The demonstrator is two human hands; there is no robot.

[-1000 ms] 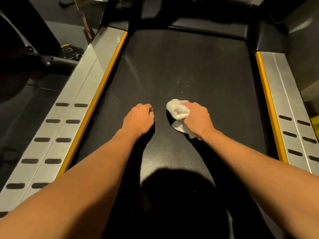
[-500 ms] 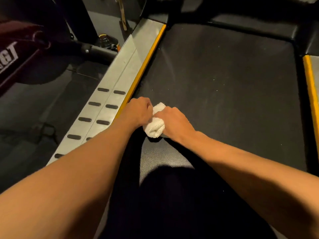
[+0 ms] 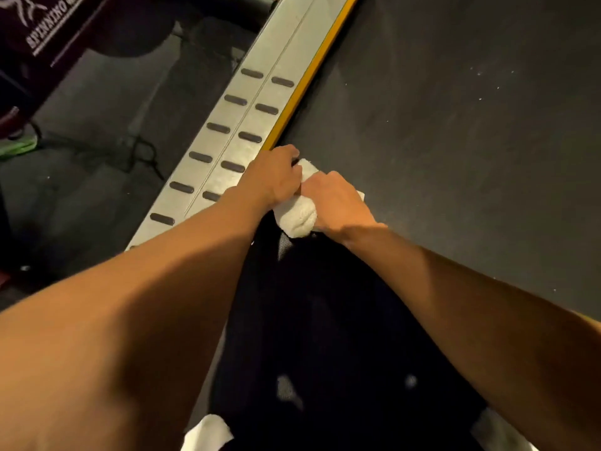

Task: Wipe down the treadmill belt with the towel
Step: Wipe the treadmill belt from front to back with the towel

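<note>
Both hands have slid leftward across the treadmill belt (image 3: 455,131) since a second ago, when they lay apart near its middle and only the right one held the cloth. They now meet at the belt's left edge, hard against the yellow edge strip (image 3: 312,71).

The left hand (image 3: 271,180) has its fingers curled down over the far end of the towel (image 3: 297,218), knuckles up, its outer side just over the strip. The right hand (image 3: 336,203) grips the other side of the same bunch, fingers wrapped under so their tips are hidden. The towel is white and wadded into a thick roll, and it sits on the belt between and under the two hands, its rounded near end poking out toward the camera.

Pale specks dot the dark belt farther right. Left of the strip runs the silver side rail (image 3: 227,135), with two rows of dark oval grip pads. Beyond it lies the dark floor (image 3: 97,196), with a black cable (image 3: 143,153) on it — and at the top left corner stands a dark frame lettered "SPINNING" (image 3: 48,30).
</note>
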